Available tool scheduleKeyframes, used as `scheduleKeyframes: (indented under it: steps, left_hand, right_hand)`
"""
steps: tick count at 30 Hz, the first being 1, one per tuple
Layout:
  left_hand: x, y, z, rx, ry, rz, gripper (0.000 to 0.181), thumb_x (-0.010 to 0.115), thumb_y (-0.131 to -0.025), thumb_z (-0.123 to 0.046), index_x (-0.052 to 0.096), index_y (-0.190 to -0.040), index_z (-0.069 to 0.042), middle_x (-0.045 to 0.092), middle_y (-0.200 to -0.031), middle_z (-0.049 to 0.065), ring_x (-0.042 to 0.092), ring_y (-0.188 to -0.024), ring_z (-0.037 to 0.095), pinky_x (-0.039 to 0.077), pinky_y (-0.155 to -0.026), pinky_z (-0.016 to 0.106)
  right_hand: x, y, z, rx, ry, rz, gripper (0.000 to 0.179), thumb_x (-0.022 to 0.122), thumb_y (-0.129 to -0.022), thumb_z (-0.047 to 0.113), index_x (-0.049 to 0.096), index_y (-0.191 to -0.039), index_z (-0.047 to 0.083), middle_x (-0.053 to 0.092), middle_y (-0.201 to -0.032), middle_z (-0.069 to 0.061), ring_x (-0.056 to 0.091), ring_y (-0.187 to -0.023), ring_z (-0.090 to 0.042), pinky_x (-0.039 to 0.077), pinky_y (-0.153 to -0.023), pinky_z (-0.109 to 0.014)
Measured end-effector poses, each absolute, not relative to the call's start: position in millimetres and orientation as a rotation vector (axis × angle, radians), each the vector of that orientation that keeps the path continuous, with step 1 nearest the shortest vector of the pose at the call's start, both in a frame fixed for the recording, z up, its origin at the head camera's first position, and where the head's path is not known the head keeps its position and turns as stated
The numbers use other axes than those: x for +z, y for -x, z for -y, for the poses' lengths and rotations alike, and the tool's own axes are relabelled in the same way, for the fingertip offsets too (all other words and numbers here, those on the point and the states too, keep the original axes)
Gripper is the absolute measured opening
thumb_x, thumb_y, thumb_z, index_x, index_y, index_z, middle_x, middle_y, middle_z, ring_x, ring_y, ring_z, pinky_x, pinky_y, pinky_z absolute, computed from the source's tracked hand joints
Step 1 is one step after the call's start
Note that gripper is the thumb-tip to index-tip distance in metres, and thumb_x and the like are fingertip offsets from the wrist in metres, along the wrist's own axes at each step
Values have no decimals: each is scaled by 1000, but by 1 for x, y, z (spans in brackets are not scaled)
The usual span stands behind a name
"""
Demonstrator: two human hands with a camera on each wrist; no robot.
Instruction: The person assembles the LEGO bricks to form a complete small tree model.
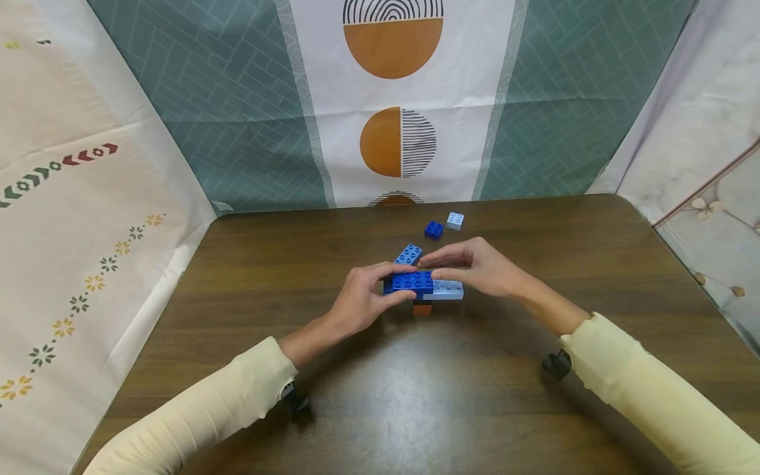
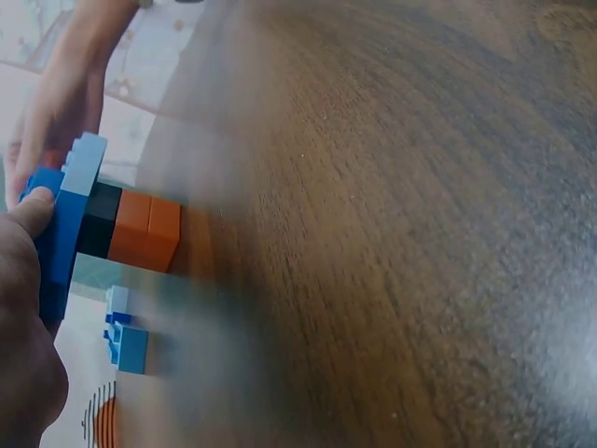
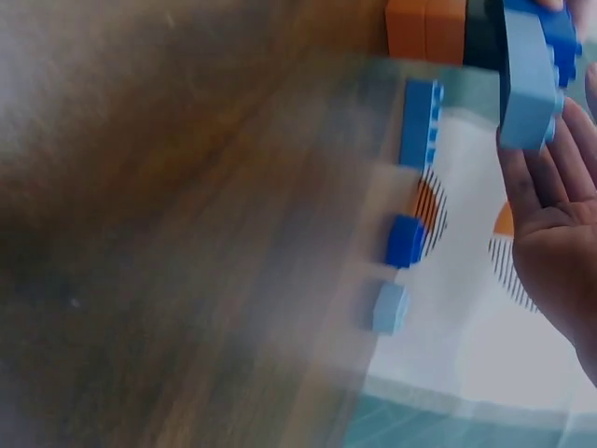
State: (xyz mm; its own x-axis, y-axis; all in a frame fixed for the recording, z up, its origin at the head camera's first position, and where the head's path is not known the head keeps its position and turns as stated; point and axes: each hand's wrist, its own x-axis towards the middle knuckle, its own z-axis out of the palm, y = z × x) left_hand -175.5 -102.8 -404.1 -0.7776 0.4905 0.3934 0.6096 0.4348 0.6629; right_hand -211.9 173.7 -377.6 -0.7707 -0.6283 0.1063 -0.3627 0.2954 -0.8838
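Note:
A small brick stack rises from the table: orange bricks (image 2: 146, 229) at the bottom, a black brick (image 2: 100, 220) above them, then a layer with a light blue brick (image 1: 447, 290) jutting right. On top lies a dark blue brick (image 1: 413, 282). My left hand (image 1: 360, 298) pinches the dark blue brick, thumb on the near side and fingers on the far side. My right hand (image 1: 479, 266) is at the brick's right end, its thumb right at the corner, its fingers fairly straight behind the light blue brick.
Behind the stack lies a long mid-blue brick (image 1: 409, 254). Farther back are a small dark blue brick (image 1: 434, 229) and a small pale blue brick (image 1: 455, 220). The brown wooden table (image 1: 380, 396) ends at a patterned cloth (image 1: 404, 99) hanging behind.

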Motion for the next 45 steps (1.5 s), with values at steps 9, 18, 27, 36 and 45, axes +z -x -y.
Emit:
scheduleKeyframes:
  steps: [9,18,27,36,45]
  left_hand:
    - [-402,175,102,-1269,962,2561,42,85,-94,-24,75,-133,-12,75,-130,8,71,-115,22,59,-97,41]
    - [-402,175,102,-1299,937,2562,41,84,-94,-24,75,-133,-14,75,-129,8,71,-118,22,59,-99,41]
    - [-403,175,101,-1310,934,2562,41,84,-94,-23,75,-133,-11,74,-130,9,71,-119,23,59,-99,42]
    - [-401,175,100,-1319,924,2572,42,84,-94,-25,75,-133,-13,73,-132,9,70,-122,24,58,-101,43]
    - [-401,175,100,-1302,916,2582,43,84,-94,-26,75,-134,-12,74,-132,9,70,-121,25,59,-100,42]
  right_hand:
    - [-385,246,-188,-1585,799,-2395,61,75,-101,13,50,-157,3,59,-153,-11,53,-143,-36,46,-114,-47]
    - [-400,278,-186,-1621,514,-2350,72,69,-106,13,32,-166,5,35,-170,-13,35,-156,-33,31,-124,-50]
    - [-416,297,-178,-1612,412,-2400,74,69,-105,10,30,-166,1,35,-170,-16,35,-156,-35,30,-125,-50]
    - [-425,307,-166,-1625,245,-2490,61,73,-103,12,48,-158,3,53,-158,-18,47,-148,-36,40,-119,-50]
    - [-426,311,-156,-1522,246,-2673,45,77,-99,9,66,-141,-1,65,-143,-22,61,-134,-38,48,-113,-48]
